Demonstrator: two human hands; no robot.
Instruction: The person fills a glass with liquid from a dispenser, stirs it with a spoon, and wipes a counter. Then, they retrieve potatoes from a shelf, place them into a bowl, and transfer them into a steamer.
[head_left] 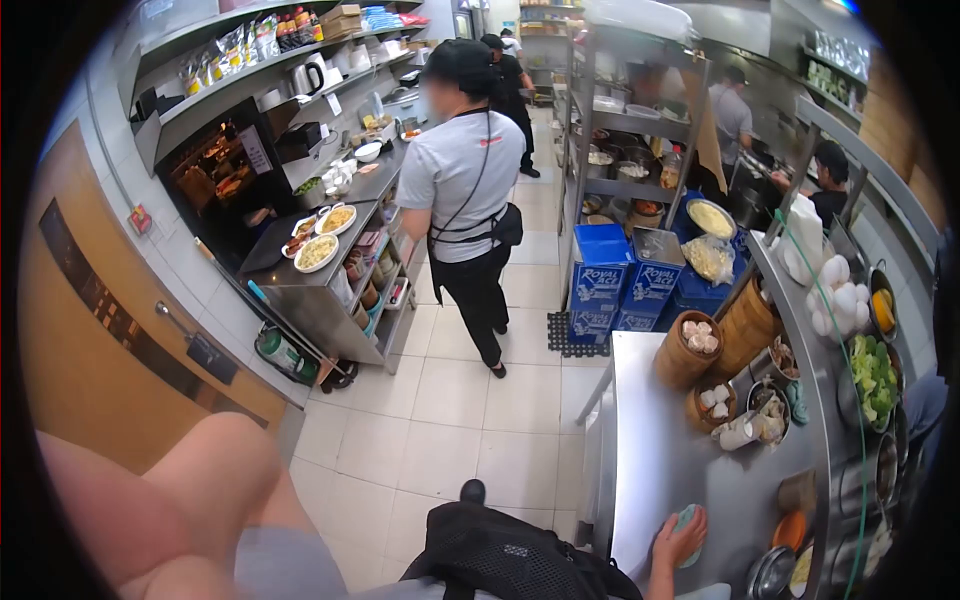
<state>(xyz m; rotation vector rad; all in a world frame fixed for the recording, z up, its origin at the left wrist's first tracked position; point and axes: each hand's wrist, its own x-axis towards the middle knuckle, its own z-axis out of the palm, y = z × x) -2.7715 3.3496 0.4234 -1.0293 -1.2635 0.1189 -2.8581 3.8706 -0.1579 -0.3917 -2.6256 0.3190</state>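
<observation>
At the lower right, my right hand rests on the steel table, its fingers closed over a light green cloth. My left arm is bent across the lower left, large and close to the camera; its hand does not show clearly. Farther back on the same table stand bamboo steamers with white and pinkish pieces in them, and a metal bowl with crumpled wrapping. An orange dish and metal lids sit to the right of my right hand.
A co-worker in a grey shirt stands in the tiled aisle; others are farther back. Plates of food sit on the left counter. Blue tins stand beyond the table. A steel shelf with broccoli and eggs runs along the right.
</observation>
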